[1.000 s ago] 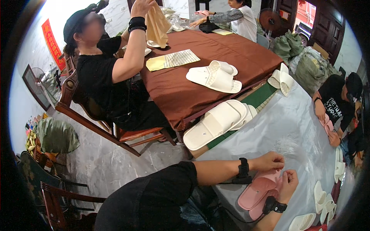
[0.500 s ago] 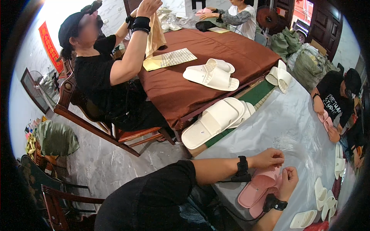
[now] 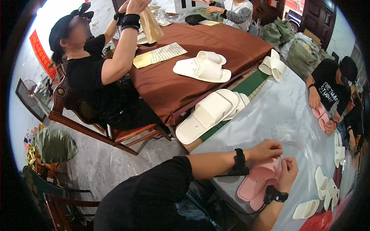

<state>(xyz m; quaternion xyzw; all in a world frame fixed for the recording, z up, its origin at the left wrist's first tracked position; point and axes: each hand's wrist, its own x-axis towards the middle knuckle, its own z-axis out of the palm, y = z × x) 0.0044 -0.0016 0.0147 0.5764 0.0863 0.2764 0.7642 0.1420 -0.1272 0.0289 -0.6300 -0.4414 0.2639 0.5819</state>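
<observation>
A pair of pink slippers (image 3: 255,183) lies on the grey sheet in front of me, one partly under the other. My left hand (image 3: 268,149) is over their far end, its thumb and fingers pinched together. Just to the right, my right hand (image 3: 288,169) is also pinched, close beside the same slippers. Whatever sits between the fingertips of either hand is too small to make out. Thin see-through strands (image 3: 300,144) are spread on the sheet past my hands. Black bands with small devices circle both my wrists.
Large white slippers (image 3: 208,115) lie on a green strip beside the brown-covered table (image 3: 235,38). Another white pair (image 3: 204,66) and a printed sheet (image 3: 162,54) rest there. More white slippers (image 3: 306,209) line the right edge. Co-workers sit left, far and right; the right one holds pink slippers (image 3: 320,116).
The whole view has shifted slightly. My hands keep nearly the same pinched pose over the pink slippers. The left co-worker's beige bag has tilted, and something white shows behind it.
</observation>
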